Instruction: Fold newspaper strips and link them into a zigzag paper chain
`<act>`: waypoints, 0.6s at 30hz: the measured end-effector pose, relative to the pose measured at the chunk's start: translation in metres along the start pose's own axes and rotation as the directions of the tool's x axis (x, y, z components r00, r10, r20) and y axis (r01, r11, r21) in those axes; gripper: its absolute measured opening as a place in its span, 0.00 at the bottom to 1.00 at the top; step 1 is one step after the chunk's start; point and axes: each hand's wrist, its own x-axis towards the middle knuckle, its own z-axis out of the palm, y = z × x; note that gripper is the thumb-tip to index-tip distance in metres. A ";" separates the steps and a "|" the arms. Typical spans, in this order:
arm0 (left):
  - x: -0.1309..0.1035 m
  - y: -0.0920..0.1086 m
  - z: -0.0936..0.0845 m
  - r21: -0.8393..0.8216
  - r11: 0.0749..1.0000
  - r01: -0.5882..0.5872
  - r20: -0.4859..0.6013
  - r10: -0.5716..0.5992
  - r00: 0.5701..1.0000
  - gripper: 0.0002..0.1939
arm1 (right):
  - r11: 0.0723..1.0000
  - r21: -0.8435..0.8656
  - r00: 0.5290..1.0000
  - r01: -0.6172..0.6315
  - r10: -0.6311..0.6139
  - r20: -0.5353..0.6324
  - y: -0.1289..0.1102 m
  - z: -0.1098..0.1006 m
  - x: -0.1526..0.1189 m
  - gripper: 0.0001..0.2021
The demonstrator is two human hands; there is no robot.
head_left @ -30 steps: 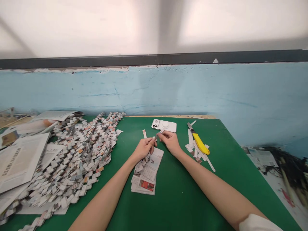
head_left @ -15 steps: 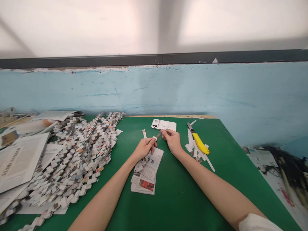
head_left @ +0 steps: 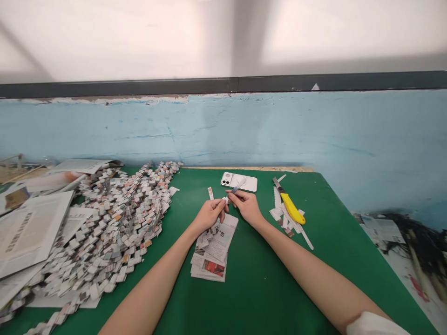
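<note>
Over the green table, my left hand (head_left: 211,213) is closed on a folded paper chain (head_left: 207,237), whose links hang below the palm. My right hand (head_left: 246,204) pinches a narrow paper strip (head_left: 239,185) close to the left fingertips, where the strip meets the chain. The strip's free end points up and right, across a white phone (head_left: 249,184). Beneath the left hand lie newspaper pieces (head_left: 228,235), one with a red picture. Another short strip (head_left: 210,193) sticks up just behind the left knuckles.
A large heap of folded paper chain (head_left: 115,223) covers the table's left side, beside newspaper sheets (head_left: 31,232). On the right, a yellow-handled utility knife (head_left: 292,208) rests on paper scraps (head_left: 306,238). A blue wall (head_left: 279,130) stands behind the green table (head_left: 265,298).
My right hand has moved left and slightly down, up to the left fingertips. More of the strip now shows above its fingers. My left hand has stayed nearly still.
</note>
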 end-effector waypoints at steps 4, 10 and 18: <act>0.000 -0.001 -0.001 -0.030 1.000 0.011 0.010 -0.011 1.000 0.24 | 0.998 -0.057 0.999 0.040 -0.041 -0.033 -0.001 0.002 -0.003 0.21; -0.001 0.001 -0.002 -0.112 0.993 0.049 0.038 -0.045 0.998 0.25 | 0.991 -0.081 0.993 0.106 -0.101 0.066 -0.001 0.002 -0.008 0.21; -0.002 0.002 -0.001 -0.129 0.989 0.072 0.050 -0.066 0.997 0.25 | 0.996 0.073 0.999 -0.051 0.050 0.006 -0.001 0.006 -0.005 0.30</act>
